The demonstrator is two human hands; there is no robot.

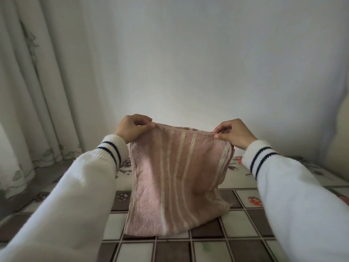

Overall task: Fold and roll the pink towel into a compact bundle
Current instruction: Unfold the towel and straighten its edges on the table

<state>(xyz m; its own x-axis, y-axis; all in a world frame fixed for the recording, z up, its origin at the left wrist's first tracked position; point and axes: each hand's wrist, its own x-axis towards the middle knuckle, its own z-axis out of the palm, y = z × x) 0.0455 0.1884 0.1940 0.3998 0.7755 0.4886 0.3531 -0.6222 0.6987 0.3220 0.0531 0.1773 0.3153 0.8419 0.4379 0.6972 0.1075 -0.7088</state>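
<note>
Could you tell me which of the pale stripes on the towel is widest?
On the pink towel, the stripe beside the right hand; the middle ones are narrower.

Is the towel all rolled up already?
No, the towel hangs open, pinched at its top corners by the left hand and right hand.

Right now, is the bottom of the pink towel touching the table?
Touching. The head view shows the towel hanging from both hands, its lower edge bunched on the checked tablecloth.
</note>
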